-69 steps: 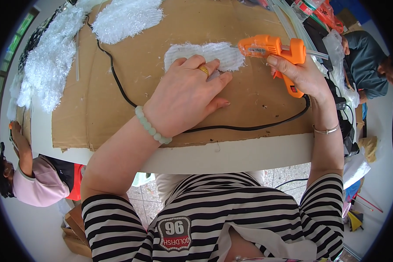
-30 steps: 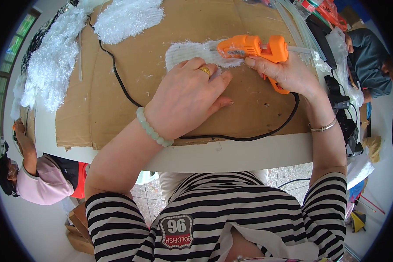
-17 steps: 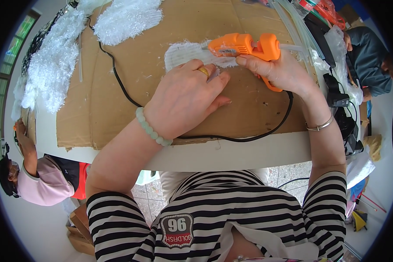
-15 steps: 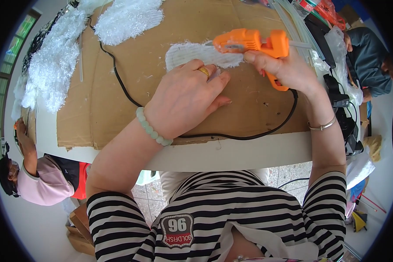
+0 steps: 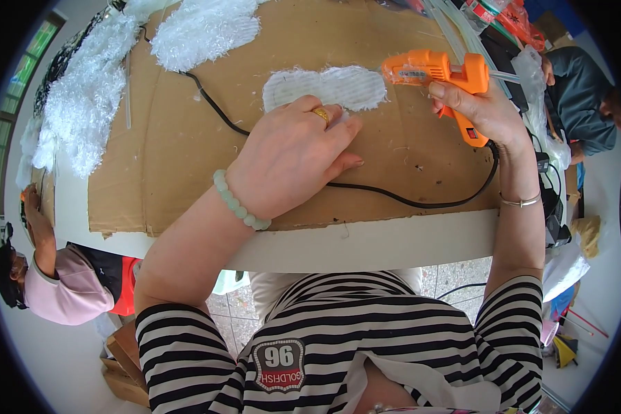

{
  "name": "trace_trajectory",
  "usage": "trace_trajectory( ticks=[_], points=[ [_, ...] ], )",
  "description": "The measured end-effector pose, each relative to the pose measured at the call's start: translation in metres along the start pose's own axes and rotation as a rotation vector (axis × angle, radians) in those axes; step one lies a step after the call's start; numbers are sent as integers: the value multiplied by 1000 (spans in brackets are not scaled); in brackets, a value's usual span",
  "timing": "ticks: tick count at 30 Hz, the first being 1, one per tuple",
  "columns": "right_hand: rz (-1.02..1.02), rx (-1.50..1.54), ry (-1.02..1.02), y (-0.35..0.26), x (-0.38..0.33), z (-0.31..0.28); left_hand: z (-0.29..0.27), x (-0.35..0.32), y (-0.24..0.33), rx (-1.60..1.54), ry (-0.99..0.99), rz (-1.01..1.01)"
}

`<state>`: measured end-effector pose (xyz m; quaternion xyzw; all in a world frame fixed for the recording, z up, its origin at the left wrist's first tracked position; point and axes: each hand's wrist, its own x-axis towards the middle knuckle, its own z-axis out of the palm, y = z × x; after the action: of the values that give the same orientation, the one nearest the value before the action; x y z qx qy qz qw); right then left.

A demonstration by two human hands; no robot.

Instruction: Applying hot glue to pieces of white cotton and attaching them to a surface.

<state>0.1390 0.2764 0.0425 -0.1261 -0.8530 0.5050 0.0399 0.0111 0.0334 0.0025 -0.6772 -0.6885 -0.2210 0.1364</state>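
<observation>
A white sole-shaped fabric pad (image 5: 355, 88) with frayed, fuzzy edges lies flat on a brown cardboard sheet (image 5: 407, 165). My left hand (image 5: 300, 141) rests over its near edge, fingers bent down and holding it against the cardboard; the fingertips are partly hidden, and a bit of white shows between them. To the right, my right hand (image 5: 486, 114) is closed around the handle of an orange hot glue gun (image 5: 438, 69). The nozzle points left, just off the pad's right end. A clear glue stick sticks out of the gun's back.
A black cord (image 5: 421, 205) loops from the gun across the cardboard, passing under my left arm. Fluffy white pieces (image 5: 207, 31) and a larger white pile (image 5: 83, 96) lie far left. Clear sticks and plastic bags (image 5: 531, 76) crowd the right edge. Co-workers sit on both sides.
My right hand has drawn the glue gun to the right, from above the pad to beyond its end. The cord has shifted with it. My left hand stays almost still.
</observation>
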Motion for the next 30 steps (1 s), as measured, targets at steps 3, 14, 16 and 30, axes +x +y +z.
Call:
trace_trajectory(
  ticks=[3, 14, 16, 30],
  points=[
    [28, -37, -11, 2, 3, 2, 0, 0, 0, 0, 0, 2],
    [102, -145, 21, -1, 4, 8, 0, -1, -1, -13, -15, -12],
    [104, -167, 6, -2, 5, 7, -1, -1, -1, -24, -6, -7],
    [142, -306, -7, -22, 11, 41, 0, -5, 0, 1, -26, -11]
  ],
)
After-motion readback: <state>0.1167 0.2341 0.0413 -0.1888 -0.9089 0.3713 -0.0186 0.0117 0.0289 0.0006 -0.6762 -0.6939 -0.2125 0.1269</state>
